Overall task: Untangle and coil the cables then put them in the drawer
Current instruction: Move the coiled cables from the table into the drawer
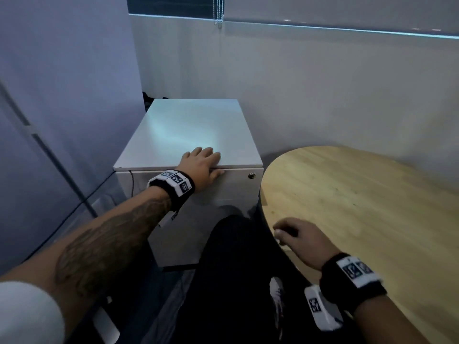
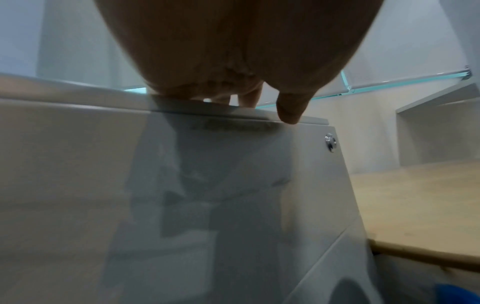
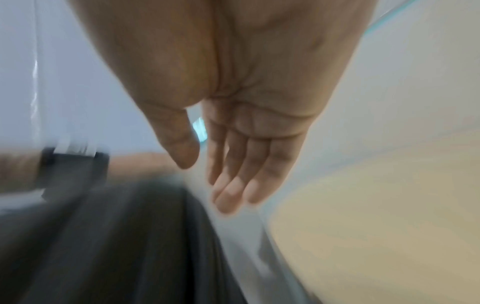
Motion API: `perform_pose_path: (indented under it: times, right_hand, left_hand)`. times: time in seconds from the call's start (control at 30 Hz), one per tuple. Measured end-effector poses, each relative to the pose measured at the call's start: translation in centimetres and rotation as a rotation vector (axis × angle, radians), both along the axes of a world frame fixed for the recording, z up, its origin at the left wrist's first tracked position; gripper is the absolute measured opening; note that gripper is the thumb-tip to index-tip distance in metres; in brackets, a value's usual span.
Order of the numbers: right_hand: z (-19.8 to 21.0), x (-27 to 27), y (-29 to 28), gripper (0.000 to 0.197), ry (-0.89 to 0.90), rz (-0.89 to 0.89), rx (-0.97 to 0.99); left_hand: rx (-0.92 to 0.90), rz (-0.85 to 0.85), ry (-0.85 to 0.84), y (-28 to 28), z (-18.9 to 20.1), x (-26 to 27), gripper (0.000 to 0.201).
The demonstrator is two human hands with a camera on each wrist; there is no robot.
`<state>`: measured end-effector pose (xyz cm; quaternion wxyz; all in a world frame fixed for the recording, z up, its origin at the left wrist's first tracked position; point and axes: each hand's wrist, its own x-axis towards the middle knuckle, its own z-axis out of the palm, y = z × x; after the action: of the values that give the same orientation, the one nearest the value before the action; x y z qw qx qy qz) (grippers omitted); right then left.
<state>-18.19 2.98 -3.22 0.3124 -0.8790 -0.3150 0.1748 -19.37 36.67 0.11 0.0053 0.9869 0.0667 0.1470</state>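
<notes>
No cable shows in any view. A white drawer cabinet [image 1: 188,130] stands against the wall, and its top drawer front [image 1: 236,187] sits flush. My left hand [image 1: 206,161] rests on the cabinet's front top edge, fingers flat on the top and thumb [image 2: 288,111] hanging over the drawer front [image 2: 233,185]. It holds nothing. My right hand [image 1: 295,235] hovers at the near edge of the wooden table [image 1: 372,194]. In the blurred right wrist view this hand [image 3: 228,164] is empty, its fingers [image 3: 233,191] relaxed and nearly straight.
A small metal lock [image 1: 252,175] sits at the drawer front's top right corner, also seen as the lock [image 2: 330,142]. My leg in dark trousers [image 1: 236,269] lies between cabinet and table. Walls close in behind and to the left.
</notes>
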Motion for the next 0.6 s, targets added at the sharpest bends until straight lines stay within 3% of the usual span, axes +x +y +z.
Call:
perform_pose_path:
  times: [0.13, 0.2, 0.37, 0.47, 0.6]
  right_hand:
    - [3.0, 5.9, 6.6, 0.022, -0.082, -0.170, 0.206]
    - [3.1, 7.5, 9.2, 0.030, -0.052, -0.229, 0.285]
    - [1.6, 9.4, 12.8, 0.031, 0.027, -0.343, 0.402]
    - [0.9, 10.1, 13.4, 0.037, -0.004, -0.425, 0.399]
    - [1.1, 10.3, 13.2, 0.041, -0.037, -0.368, 0.344]
  left_hand:
    - [0.022, -0.050, 0.100, -1.6, 0.4, 3.3, 0.050]
    - [0.058, -0.057, 0.108, -1.8, 0.2, 3.6, 0.052]
    - [0.109, -0.065, 0.062, -1.7, -0.3, 3.5, 0.054]
    - [0.087, -0.053, 0.078, -1.8, -0.3, 3.5, 0.056]
    - [0.061, -0.056, 0.099, -1.7, 0.0, 3.6, 0.063]
